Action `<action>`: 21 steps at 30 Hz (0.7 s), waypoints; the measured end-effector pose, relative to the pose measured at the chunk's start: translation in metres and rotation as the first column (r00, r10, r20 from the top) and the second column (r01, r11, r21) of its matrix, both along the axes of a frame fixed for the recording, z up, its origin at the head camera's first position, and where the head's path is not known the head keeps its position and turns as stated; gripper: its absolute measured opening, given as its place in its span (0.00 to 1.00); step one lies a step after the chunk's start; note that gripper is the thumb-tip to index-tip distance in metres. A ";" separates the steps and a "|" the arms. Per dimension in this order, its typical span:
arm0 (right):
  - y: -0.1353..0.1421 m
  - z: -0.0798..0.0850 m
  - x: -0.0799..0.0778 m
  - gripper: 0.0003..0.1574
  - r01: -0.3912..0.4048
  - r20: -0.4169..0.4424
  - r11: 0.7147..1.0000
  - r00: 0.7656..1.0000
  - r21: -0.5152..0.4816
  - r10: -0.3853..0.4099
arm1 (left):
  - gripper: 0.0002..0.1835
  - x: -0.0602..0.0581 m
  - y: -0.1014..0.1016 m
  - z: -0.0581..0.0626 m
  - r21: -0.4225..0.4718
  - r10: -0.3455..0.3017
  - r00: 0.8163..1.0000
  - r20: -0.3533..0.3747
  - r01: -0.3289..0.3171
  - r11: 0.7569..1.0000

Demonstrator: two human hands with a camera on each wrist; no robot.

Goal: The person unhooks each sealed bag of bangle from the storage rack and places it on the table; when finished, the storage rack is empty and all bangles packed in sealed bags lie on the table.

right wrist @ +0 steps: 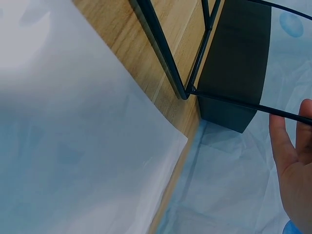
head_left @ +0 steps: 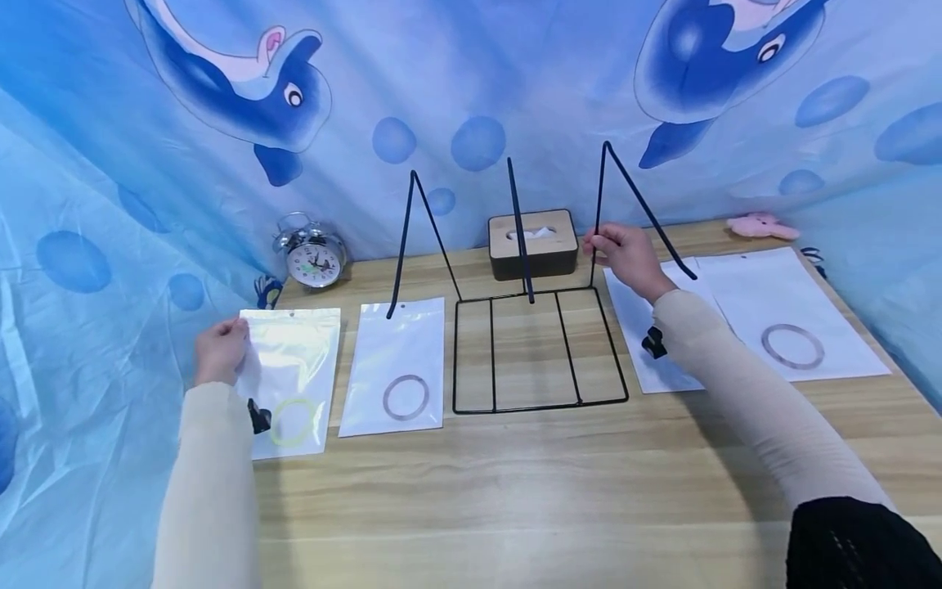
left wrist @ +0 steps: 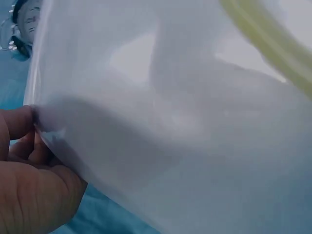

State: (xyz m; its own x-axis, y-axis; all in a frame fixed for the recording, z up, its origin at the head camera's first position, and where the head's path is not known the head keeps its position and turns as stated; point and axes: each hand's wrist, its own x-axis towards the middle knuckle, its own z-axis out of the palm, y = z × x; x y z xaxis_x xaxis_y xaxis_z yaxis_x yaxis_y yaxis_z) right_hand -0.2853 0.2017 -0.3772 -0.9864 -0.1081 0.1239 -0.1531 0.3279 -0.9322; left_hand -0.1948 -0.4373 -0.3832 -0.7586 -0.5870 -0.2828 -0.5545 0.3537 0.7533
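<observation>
At the left, my left hand [head_left: 221,352] pinches the upper left edge of a shiny zip bag [head_left: 287,364] between thumb and fingers. A yellow-green ring [left wrist: 273,41] shows on the bag. My right hand [head_left: 633,258] pinches the right upright of a black wire rack [head_left: 493,360] near the back. In the right wrist view its fingers [right wrist: 282,141] meet the thin rod from one side. The rack's rectangular base lies on the table, with three slanted black arms rising above it.
Beside the rack lies a white packet [head_left: 397,352] with a brownish ring. Two more white packets [head_left: 791,290] lie at right, partly behind my right forearm. At the back stand an alarm clock [head_left: 312,258], a tissue box [head_left: 533,260] and a pink plush toy [head_left: 761,226] before a blue curtain.
</observation>
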 end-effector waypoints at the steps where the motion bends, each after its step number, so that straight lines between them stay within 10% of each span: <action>1: -0.001 0.001 0.001 0.20 0.000 0.001 1.000 1.000 0.000 0.000 | 0.33 -0.002 -0.001 -0.003 0.002 0.008 1.000 0.006 -0.008 1.000; 21: -0.016 0.008 0.011 0.19 -0.038 -0.007 0.999 0.999 -0.025 0.038 | 0.31 0.007 -0.003 -0.017 -0.133 0.052 0.991 0.121 -0.036 0.990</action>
State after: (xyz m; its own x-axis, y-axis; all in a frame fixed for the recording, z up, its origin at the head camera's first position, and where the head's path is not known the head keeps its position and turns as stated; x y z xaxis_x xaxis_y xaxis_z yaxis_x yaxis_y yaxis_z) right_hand -0.2739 0.1852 -0.3695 -0.9809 -0.1421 0.1331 -0.1707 0.2987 -0.9390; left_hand -0.1874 -0.4398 -0.3999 -0.6950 -0.6572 -0.2917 -0.6579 0.4174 0.6269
